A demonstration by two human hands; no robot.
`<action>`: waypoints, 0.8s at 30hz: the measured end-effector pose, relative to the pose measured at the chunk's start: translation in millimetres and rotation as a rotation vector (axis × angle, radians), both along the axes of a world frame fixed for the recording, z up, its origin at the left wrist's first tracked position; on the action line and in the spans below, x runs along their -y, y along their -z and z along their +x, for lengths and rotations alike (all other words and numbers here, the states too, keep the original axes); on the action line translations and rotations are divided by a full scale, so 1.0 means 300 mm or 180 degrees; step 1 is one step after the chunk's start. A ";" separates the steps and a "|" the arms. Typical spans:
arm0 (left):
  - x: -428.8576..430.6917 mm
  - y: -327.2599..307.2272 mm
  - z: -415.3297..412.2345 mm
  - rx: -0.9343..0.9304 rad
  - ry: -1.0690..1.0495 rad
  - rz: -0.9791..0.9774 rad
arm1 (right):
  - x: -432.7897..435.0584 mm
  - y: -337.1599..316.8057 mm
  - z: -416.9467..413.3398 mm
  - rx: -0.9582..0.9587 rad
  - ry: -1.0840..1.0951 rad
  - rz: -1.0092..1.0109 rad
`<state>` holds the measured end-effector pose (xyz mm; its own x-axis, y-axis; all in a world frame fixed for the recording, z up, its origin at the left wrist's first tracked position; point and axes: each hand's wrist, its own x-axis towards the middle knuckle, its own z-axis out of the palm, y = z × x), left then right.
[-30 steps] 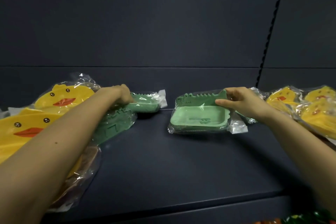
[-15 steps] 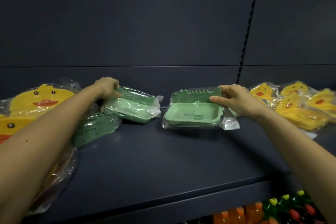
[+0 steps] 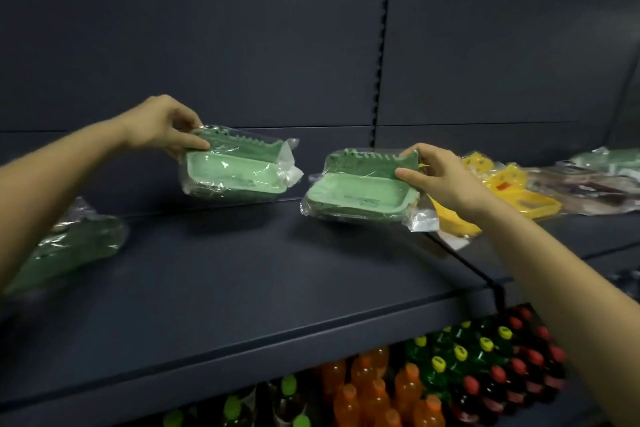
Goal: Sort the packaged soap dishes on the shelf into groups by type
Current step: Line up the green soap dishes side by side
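My left hand (image 3: 164, 126) pinches the back edge of a green crocodile soap dish in clear wrap (image 3: 235, 172), held above the dark shelf (image 3: 259, 274). My right hand (image 3: 438, 175) grips the back wall of a second wrapped green soap dish (image 3: 360, 196), raised just over the shelf at centre right. A third wrapped green dish (image 3: 69, 250) lies on the shelf at the far left, partly behind my left forearm. Yellow duck soap dishes (image 3: 509, 189) lie in wrap to the right, behind my right hand.
Further wrapped packages (image 3: 602, 180), one green, lie at the far right of the shelf. A slotted upright (image 3: 381, 45) divides the dark back panel. Below the shelf edge stand rows of drink bottles (image 3: 450, 381) with orange, green and red contents.
Both hands have lifted their green dishes higher off the shelf. The view has swung right, so the yellow duck dishes at the left are out of frame and bottles below show.
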<state>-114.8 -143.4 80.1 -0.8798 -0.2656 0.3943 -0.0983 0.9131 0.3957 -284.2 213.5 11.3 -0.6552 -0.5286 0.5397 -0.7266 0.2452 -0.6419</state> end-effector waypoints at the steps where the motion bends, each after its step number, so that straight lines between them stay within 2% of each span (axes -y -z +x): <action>1: -0.050 -0.003 -0.017 -0.0036 0.0067 0.0048 | -0.048 -0.002 -0.019 -0.0034 0.0029 0.0012; 9: -0.501 0.039 -0.152 -0.0199 0.0666 0.0479 | -0.465 -0.007 -0.167 -0.0125 0.0374 0.0124; 15: -0.810 0.063 -0.276 -0.0304 0.0735 0.0353 | -0.759 0.013 -0.259 0.0055 0.0379 0.0108; 24: -1.155 0.093 -0.546 -0.0163 0.1062 0.0597 | -1.118 0.046 -0.452 -0.0051 0.0669 0.0137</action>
<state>-278.6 203.1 52.2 -0.9105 -0.0398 0.4116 0.2160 0.8029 0.5556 -419.9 548.8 -2.6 -0.7450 -0.4040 0.5308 -0.6665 0.4193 -0.6164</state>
